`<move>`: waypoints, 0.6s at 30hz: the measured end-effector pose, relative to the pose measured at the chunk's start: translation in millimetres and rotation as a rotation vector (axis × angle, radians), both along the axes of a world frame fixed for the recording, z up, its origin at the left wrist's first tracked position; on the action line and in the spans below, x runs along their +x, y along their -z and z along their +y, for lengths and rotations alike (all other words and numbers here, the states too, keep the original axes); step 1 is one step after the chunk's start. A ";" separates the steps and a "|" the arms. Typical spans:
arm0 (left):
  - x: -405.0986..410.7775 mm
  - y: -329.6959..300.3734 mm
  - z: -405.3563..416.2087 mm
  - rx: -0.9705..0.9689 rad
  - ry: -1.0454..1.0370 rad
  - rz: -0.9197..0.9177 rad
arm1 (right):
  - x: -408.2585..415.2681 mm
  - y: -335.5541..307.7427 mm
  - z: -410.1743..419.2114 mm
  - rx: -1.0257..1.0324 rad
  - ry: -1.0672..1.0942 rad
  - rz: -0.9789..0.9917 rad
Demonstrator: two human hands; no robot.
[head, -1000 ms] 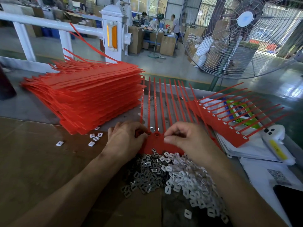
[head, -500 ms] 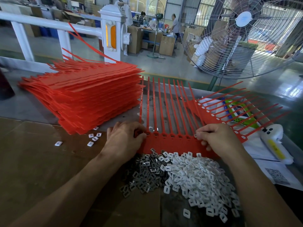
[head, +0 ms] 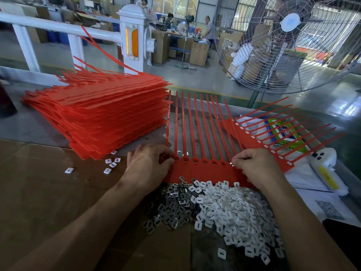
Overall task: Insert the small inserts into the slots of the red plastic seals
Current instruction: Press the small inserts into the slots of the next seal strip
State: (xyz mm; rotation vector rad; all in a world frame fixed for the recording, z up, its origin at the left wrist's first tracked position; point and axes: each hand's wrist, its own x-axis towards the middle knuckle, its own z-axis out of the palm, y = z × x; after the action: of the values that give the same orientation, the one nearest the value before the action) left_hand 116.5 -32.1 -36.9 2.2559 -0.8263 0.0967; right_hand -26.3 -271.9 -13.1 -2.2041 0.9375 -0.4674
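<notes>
Two hands work one red strip of seals point(head: 203, 169) at the frame's middle: the left hand point(head: 148, 165) curls over and holds its left end, while the right hand point(head: 256, 165) pinches a small metal insert point(head: 231, 163) at the strip's rightmost slot. Most slots on this strip look unfilled, so it seems barely begun; another strip point(head: 259, 141) at right shows white pieces in its slots, and the tall stack of strips point(head: 101, 114) at upper left, plus heaps of metal inserts point(head: 172, 208) and white clips point(head: 238, 212) below, suggest plenty remains
</notes>
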 end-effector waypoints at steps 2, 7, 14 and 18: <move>0.2 0.3 0.2 0.003 0.000 0.003 | 0.6 1.0 -0.4 0.000 0.006 0.004; -0.3 0.1 0.3 -0.003 0.003 0.012 | 0.3 3.0 -2.4 0.037 0.008 -0.022; 1.0 1.4 0.4 -0.003 0.013 0.003 | -0.5 4.9 -6.6 0.055 0.022 -0.049; 2.7 3.2 -0.4 -0.002 0.014 0.007 | 1.7 8.6 -5.4 0.002 0.016 -0.030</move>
State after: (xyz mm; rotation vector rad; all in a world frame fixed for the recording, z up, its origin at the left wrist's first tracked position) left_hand 119.1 -32.5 -40.1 2.2472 -0.8382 0.0830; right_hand -24.5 -277.4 -21.7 -2.1838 0.9401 -0.5054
